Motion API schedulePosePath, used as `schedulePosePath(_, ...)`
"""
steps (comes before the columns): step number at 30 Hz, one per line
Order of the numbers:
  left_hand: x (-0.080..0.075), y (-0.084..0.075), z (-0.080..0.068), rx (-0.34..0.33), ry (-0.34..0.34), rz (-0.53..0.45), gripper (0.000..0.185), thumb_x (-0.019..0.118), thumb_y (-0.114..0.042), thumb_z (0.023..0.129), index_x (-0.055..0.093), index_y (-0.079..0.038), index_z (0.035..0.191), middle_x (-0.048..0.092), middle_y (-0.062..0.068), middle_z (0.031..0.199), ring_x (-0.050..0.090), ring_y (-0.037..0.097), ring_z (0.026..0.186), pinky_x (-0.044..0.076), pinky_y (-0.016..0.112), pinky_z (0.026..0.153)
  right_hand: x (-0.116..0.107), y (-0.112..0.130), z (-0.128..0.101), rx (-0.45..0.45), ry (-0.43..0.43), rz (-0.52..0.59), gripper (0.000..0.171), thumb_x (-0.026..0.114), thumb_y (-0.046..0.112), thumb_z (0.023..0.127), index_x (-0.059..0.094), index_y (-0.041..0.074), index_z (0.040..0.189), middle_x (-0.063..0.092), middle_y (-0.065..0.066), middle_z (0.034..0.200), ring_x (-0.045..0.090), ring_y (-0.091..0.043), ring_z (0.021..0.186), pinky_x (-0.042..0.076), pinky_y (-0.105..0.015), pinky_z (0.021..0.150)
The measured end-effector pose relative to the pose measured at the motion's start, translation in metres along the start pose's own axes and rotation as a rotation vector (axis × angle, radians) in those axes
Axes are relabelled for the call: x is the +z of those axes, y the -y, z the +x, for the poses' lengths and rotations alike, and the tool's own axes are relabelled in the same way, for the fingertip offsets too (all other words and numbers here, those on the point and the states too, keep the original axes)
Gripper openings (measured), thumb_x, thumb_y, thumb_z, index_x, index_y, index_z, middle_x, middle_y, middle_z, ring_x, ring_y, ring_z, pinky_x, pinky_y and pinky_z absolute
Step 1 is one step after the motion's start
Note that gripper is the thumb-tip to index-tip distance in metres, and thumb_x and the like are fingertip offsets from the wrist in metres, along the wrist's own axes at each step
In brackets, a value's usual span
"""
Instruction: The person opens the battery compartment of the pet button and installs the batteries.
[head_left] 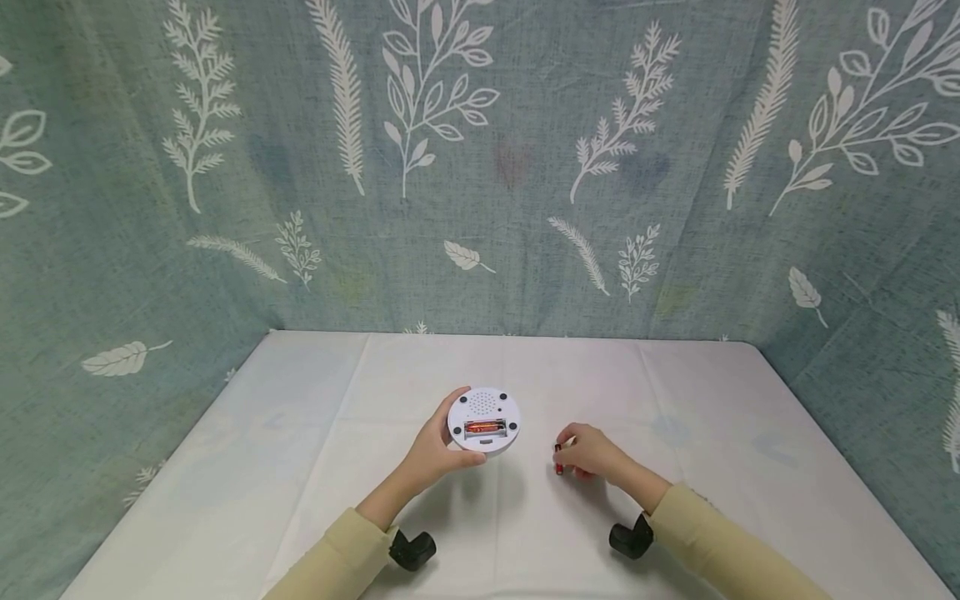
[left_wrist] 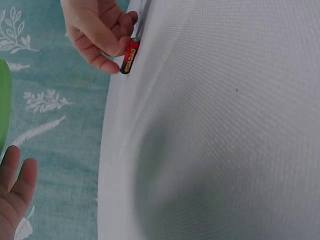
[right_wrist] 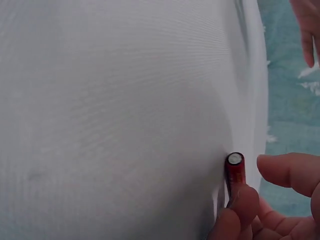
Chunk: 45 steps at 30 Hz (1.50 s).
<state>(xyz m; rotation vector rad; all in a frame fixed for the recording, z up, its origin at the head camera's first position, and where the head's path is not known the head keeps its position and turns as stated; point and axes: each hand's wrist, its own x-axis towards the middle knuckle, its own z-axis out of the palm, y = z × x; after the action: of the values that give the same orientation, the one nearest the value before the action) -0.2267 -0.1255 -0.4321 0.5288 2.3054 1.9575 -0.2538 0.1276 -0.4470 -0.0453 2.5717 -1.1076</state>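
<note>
My left hand (head_left: pixel 435 446) grips a round white device (head_left: pixel 487 402) by its edge, thumb below and fingers behind. Its underside faces me, with small speaker holes, dark feet and an uncovered battery compartment holding a red battery (head_left: pixel 486 427). A green rounded edge (left_wrist: pixel 4 102) shows beside the left fingers in the left wrist view. To the right, just over the table, my right hand (head_left: pixel 592 454) holds a red and black battery (left_wrist: pixel 130 56) between its fingers. One metal end of it faces the right wrist camera. Another bit of red shows under that hand; I cannot tell what it is.
A white cloth covers the table (head_left: pixel 375 367). Green-grey curtains (head_left: pixel 480 267) with white leaf prints hang behind it and at both sides. Black camera mounts (head_left: pixel 412 550) sit at the wrists, by the sleeves.
</note>
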Motion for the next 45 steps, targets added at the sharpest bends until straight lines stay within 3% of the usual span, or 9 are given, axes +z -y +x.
schedulePosePath(10,0.0,0.0,0.0,0.011,0.006,-0.014,0.096,0.079,-0.006,0.068,0.021,-0.007,0.144,0.036,0.011,0.142,0.037,0.025,0.127,0.028,0.044,0.106,0.006,0.001,0.0,-0.031,-0.012,-0.134,0.032,0.067,0.014,0.079,0.056,0.004,0.107,0.052,-0.002,0.066,0.042,-0.009,0.045,0.036,-0.021,0.043)
schedulePosePath(14,-0.001,-0.001,-0.001,0.013,0.009,-0.014,0.097,0.079,-0.007,0.067,0.021,-0.007,0.144,0.035,0.011,0.142,0.036,0.024,0.127,0.027,0.042,0.106,0.008,0.003,0.0,-0.052,-0.011,-0.164,0.031,0.065,0.007,0.078,0.057,0.004,0.108,0.053,-0.002,0.066,0.045,-0.01,0.047,0.037,-0.021,0.044)
schedulePosePath(20,0.0,-0.001,-0.001,0.013,0.012,-0.012,0.097,0.079,-0.008,0.067,0.021,-0.007,0.144,0.036,0.011,0.141,0.038,0.024,0.125,0.029,0.041,0.105,0.011,0.003,0.002,-0.118,-0.027,-0.264,0.032,0.063,0.001,0.073,0.061,0.007,0.105,0.057,-0.003,0.074,0.048,-0.013,0.057,0.038,-0.023,0.049)
schedulePosePath(24,0.0,0.0,0.0,0.014,0.016,0.001,0.096,0.079,-0.009,0.068,0.021,-0.007,0.144,0.036,0.011,0.141,0.039,0.024,0.125,0.03,0.042,0.105,0.014,0.003,0.002,-0.166,-0.039,-0.323,0.025,0.063,0.002,0.073,0.061,0.009,0.098,0.054,-0.001,0.069,0.046,-0.013,0.059,0.037,-0.024,0.05)
schedulePosePath(30,0.0,0.0,-0.001,0.023,0.011,-0.008,0.096,0.079,-0.007,0.067,0.021,-0.007,0.144,0.036,0.011,0.141,0.037,0.024,0.125,0.028,0.043,0.105,0.01,0.002,-0.001,-0.222,-0.037,-0.291,0.021,0.063,0.002,0.074,0.058,0.01,0.093,0.048,0.001,0.063,0.044,-0.012,0.054,0.036,-0.023,0.049)
schedulePosePath(37,-0.001,-0.001,-0.001,0.016,0.014,-0.008,0.096,0.079,-0.008,0.068,0.021,-0.007,0.144,0.036,0.011,0.141,0.036,0.024,0.126,0.027,0.043,0.106,-0.008,0.006,-0.004,-0.228,0.021,-0.148,0.026,0.062,0.002,0.078,0.058,0.009,0.103,0.051,-0.003,0.068,0.049,-0.014,0.053,0.039,-0.024,0.048)
schedulePosePath(45,0.001,0.0,-0.001,0.001,0.009,-0.003,0.096,0.079,-0.007,0.067,0.021,-0.008,0.144,0.035,0.01,0.142,0.035,0.024,0.128,0.026,0.046,0.107,-0.032,0.022,-0.013,-0.383,0.07,-0.068,0.027,0.058,0.002,0.08,0.056,0.004,0.107,0.052,-0.002,0.068,0.047,-0.013,0.053,0.041,-0.025,0.049)
